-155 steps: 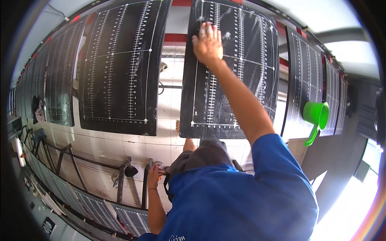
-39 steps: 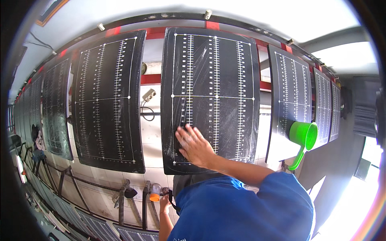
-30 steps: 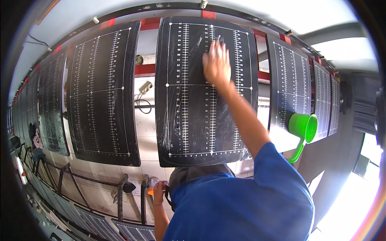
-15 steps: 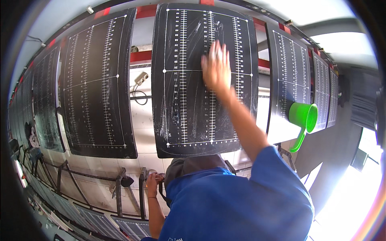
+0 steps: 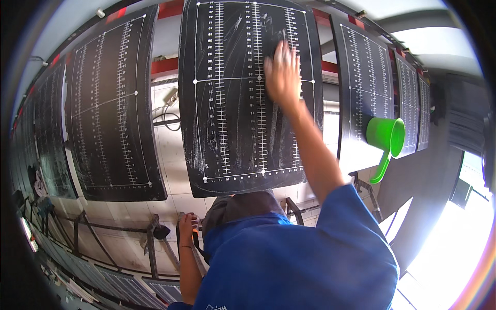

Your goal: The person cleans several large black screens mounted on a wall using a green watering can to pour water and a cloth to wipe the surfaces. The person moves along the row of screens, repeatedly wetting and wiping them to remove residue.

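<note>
While the right hand (image 5: 283, 78) lies flat, fingers a little spread, on the black board (image 5: 238, 116) beneath it, a green dipper (image 5: 381, 135) sits on the next board (image 5: 368, 77) to that hand's right, and well to its lower left is the left hand (image 5: 187, 227), its hold unclear

The right hand (image 5: 282, 77) is flat on a big black board (image 5: 240, 137) with white lines, dots and chalky smears. The left hand (image 5: 187, 226) is low by the person's side, next to something orange (image 5: 196, 234) that is mostly hidden. A green dipper (image 5: 384, 135) sits on the next board (image 5: 361, 67) to the right. White floor tiles (image 5: 178, 181) show between the boards.
</note>
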A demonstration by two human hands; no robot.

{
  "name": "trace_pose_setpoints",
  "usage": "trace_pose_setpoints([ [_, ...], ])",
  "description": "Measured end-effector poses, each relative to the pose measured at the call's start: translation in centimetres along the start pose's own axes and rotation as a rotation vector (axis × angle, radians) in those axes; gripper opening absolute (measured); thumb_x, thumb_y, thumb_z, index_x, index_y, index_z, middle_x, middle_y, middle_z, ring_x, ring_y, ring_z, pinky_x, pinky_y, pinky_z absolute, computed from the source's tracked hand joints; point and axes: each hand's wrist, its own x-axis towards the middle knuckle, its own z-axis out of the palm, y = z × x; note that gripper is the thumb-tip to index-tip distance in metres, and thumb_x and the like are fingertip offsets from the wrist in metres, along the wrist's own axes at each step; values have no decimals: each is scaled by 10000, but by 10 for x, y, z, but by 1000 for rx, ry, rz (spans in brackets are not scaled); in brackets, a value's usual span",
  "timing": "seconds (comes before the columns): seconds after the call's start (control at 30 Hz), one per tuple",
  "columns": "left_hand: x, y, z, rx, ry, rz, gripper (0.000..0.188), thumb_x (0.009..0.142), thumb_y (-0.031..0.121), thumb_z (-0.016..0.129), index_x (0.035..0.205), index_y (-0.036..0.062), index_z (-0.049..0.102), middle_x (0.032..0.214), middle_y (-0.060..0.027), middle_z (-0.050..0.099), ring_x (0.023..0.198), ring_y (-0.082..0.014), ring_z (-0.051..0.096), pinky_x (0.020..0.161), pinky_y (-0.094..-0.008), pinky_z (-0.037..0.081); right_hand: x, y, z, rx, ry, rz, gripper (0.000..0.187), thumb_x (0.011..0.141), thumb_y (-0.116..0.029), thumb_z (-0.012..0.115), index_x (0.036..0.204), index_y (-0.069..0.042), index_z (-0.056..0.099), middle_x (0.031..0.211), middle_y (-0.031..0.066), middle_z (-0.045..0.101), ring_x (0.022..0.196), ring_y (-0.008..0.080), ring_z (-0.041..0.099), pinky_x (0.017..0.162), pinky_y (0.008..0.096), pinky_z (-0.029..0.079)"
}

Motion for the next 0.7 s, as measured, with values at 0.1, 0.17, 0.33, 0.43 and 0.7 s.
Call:
trace_pose_setpoints([
  [0.1, 0, -4, 3, -83, 30, -82, 316, 1033, 276, 473, 1176, 32, 614, 926, -70, 673, 763, -163, 659, 646, -289, 529, -145, -60, -70, 6, -479, 59, 790, 948, -318, 588, 1538, 61, 222, 1596, 254, 251, 1493, 443, 198, 1223, 531, 181],
  [0.17, -1, -15, 6, -132, 69, -148, 316, 1032, 281, 471, 1175, 36, 609, 919, -66, 668, 756, -160, 655, 623, -290, 520, -196, -71, -113, -4, -815, 110, 823, 922, -339, 628, 1546, 27, 237, 1609, 209, 257, 1512, 392, 176, 1239, 504, 147],
  [0.33, 5, -33, 2, -58, -20, -118, 285, 1023, 254, 493, 1155, 37, 622, 900, -68, 665, 710, -152, 644, 612, -282, 520, -21, 13, -28, -104, -109, 5, 623, 1034, -349, 446, 1493, 59, 339, 1521, 274, 391, 1440, 434, 331, 1197, 512, 252],
  [0.43, 14, -26, -10, 65, -65, 5, 297, 1026, 253, 484, 1132, 26, 644, 894, -73, 671, 726, -160, 654, 629, -289, 535, 58, 68, 11, -107, 37, 76, 602, 1036, -348, 458, 1440, 95, 397, 1459, 286, 466, 1392, 466, 392, 1169, 526, 300],
  [0.7, -7, -14, 1, -48, 56, -108, 321, 1031, 281, 466, 1179, 42, 621, 942, -64, 672, 763, -141, 653, 657, -276, 516, -240, -34, -130, -17, -842, 144, 864, 889, -348, 658, 1549, 18, 238, 1617, 220, 228, 1509, 409, 179, 1230, 534, 152],
])
